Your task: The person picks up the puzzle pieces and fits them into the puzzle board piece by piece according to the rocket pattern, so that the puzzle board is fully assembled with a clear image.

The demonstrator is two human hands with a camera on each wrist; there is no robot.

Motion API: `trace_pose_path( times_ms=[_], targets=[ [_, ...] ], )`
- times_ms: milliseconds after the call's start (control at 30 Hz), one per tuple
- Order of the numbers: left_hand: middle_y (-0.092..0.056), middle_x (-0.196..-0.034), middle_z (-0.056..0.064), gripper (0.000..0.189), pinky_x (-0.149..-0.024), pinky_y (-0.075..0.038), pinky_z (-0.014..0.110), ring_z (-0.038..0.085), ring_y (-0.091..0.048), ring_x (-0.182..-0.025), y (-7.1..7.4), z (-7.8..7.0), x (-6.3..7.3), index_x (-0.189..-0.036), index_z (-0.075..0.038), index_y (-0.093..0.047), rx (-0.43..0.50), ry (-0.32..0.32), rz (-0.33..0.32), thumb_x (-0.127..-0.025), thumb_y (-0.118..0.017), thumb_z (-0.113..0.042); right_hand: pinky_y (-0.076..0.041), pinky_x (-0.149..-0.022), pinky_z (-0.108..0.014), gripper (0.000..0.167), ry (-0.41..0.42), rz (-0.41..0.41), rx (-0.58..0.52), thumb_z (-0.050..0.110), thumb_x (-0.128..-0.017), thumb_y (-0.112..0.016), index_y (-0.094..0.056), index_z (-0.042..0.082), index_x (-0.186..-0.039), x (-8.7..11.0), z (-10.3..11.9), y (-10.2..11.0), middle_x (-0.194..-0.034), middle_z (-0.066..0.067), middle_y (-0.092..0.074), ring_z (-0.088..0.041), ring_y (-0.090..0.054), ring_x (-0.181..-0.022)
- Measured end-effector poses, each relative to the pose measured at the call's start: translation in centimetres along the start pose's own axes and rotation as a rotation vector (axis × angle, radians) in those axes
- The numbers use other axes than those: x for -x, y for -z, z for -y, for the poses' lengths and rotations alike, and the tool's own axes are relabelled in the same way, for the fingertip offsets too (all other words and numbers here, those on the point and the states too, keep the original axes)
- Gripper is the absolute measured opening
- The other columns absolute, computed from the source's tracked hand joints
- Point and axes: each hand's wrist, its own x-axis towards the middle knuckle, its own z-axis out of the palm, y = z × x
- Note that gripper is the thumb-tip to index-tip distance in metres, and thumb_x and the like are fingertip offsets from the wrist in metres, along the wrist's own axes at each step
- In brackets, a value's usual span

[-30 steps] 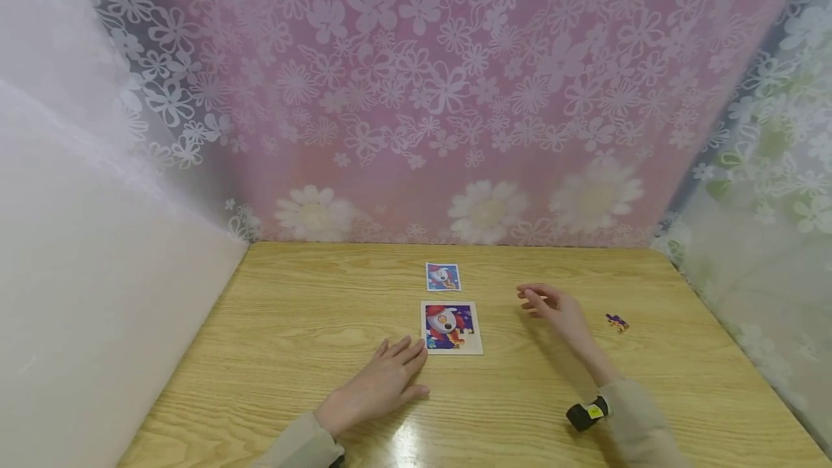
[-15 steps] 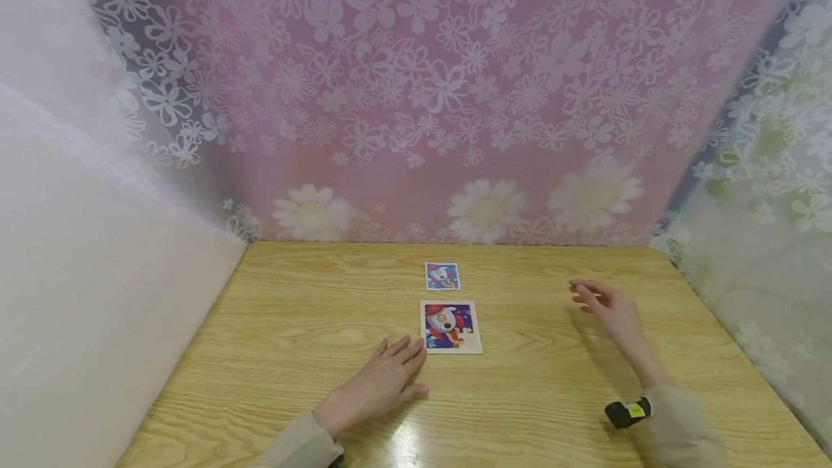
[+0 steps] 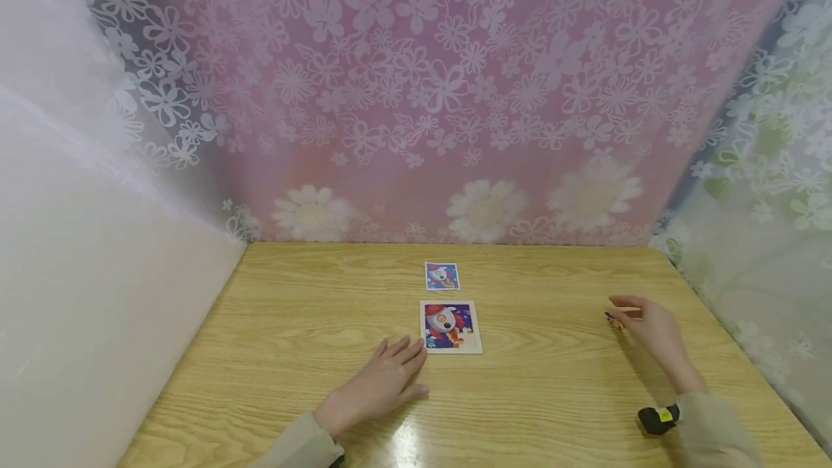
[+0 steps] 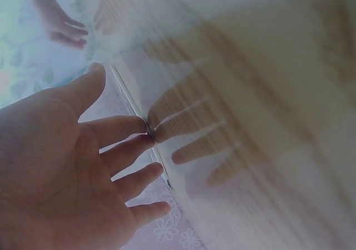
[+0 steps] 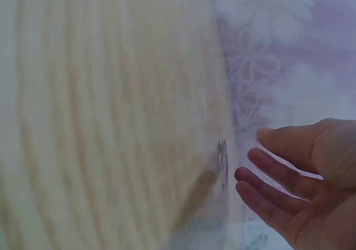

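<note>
In the head view my left hand [image 3: 380,381] lies with fairly straight fingers, their tips touching the lower left edge of a jigsaw puzzle [image 3: 445,323] in a white frame. Its picture shows a red and white rocket on purple, with a bare patch at the lower right. Over on the right, my right hand [image 3: 656,334] is beside loose purple and orange puzzle pieces [image 3: 614,322], partly covering them. The right wrist view shows this hand [image 5: 300,189] with fingers spread a little, apart from the pieces [image 5: 222,161], which are seen nearly edge-on.
A small picture card [image 3: 442,276] with a similar rocket lies behind the puzzle. Everything rests on a wood-grain table [image 3: 312,295]. A pink flowered curtain [image 3: 416,92] stands along the back edge, and a pale wall [image 3: 97,273] is on the left.
My right hand has moved right, from near the puzzle to the loose pieces, and has come down towards them. The left hand and the puzzle have stayed put.
</note>
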Motion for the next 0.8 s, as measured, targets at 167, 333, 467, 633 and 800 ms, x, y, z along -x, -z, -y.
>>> trace_pose_path(
  times_ms=[167, 333, 467, 633, 800],
  targets=[
    [-0.034, -0.163, 0.01, 0.066, -0.121, -0.023, 0.061, 0.034, -0.028, -0.151, 0.0, 0.0, 0.0, -0.154, -0.006, -0.041, 0.001, 0.008, 0.011, -0.104, -0.051, -0.047, -0.054, -0.073, -0.059, 0.034, -0.001, 0.058, 0.112, 0.007, -0.093, -0.071, -0.065, -0.011, -0.121, -0.2, -0.7, 0.3, -0.107, -0.031, -0.07, -0.045, -0.069, -0.09],
    [-0.034, -0.163, 0.009, 0.066, -0.12, -0.024, 0.06, 0.033, -0.028, -0.151, -0.1, 0.1, -0.1, -0.154, -0.006, -0.042, -0.009, 0.011, 0.012, -0.104, -0.051, -0.048, -0.053, -0.073, -0.058, 0.033, 0.021, 0.104, 0.153, 0.007, -0.09, -0.074, -0.067, -0.013, -0.116, -0.6, -1.0, 0.5, -0.096, -0.026, -0.072, -0.042, -0.069, -0.085],
    [-0.035, -0.162, 0.009, 0.066, -0.12, -0.025, 0.061, 0.034, -0.029, -0.151, -0.1, 0.1, -0.1, -0.154, -0.006, -0.042, -0.01, 0.01, 0.006, -0.103, -0.051, -0.048, -0.053, -0.072, -0.057, 0.031, 0.02, 0.143, 0.165, 0.008, -0.091, -0.073, -0.067, -0.013, -0.113, -0.9, -1.1, 0.6, -0.093, -0.024, -0.07, -0.041, -0.068, -0.084],
    [-0.035, -0.162, 0.01, 0.066, -0.12, -0.025, 0.061, 0.034, -0.03, -0.15, -0.1, 0.0, -0.1, -0.154, -0.006, -0.043, -0.013, 0.011, 0.003, -0.103, -0.052, -0.048, -0.053, -0.072, -0.054, 0.029, -0.015, 0.175, 0.13, 0.009, -0.091, -0.073, -0.064, -0.011, -0.11, -1.3, -1.3, 0.6, -0.093, -0.022, -0.068, -0.04, -0.067, -0.085],
    [-0.034, -0.162, 0.009, 0.067, -0.12, -0.024, 0.06, 0.034, -0.03, -0.151, -0.1, 0.0, -0.1, -0.154, -0.007, -0.042, -0.019, 0.013, 0.003, -0.103, -0.051, -0.049, -0.054, -0.07, -0.052, 0.023, -0.036, 0.141, 0.093, 0.008, -0.091, -0.073, -0.063, -0.005, -0.107, -1.2, -1.4, 0.2, -0.093, -0.018, -0.067, -0.04, -0.067, -0.086]
  ],
)
